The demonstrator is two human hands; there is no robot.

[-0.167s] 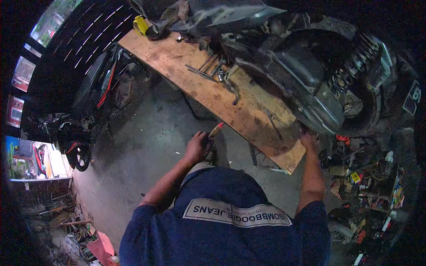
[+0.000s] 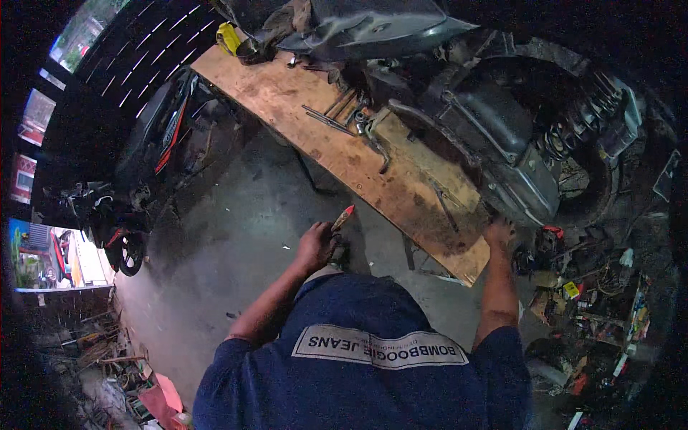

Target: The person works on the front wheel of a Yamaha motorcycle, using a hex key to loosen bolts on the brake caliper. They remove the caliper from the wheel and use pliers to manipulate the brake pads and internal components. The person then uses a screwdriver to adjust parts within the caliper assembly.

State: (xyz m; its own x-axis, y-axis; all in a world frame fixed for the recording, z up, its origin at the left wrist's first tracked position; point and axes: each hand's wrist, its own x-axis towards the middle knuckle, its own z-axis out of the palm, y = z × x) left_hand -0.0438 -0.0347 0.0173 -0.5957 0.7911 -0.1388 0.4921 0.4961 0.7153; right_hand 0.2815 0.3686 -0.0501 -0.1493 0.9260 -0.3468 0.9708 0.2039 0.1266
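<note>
Tool [image 2: 344,217] in your left hand [image 2: 317,246] slants up and to the right along its long axis, red tip aimed at the bench [image 2: 265,93]. It looks slim, with a tan body tapering to that bright red end. Your left grip is closed around its lower part, above the floor [image 2: 244,208]. Your right hand [image 2: 499,231] is beside the bench's right end; I cannot tell its grip.

The tool [image 2: 343,218] is of tan colour, and its tip [image 2: 350,210] is red. The board [image 2: 333,149] is light brown with dark stains in patches. The shirt [image 2: 344,304] is dark blue, with a pale grey label [image 2: 378,350]. The floor [image 2: 236,193] is grey.
</note>
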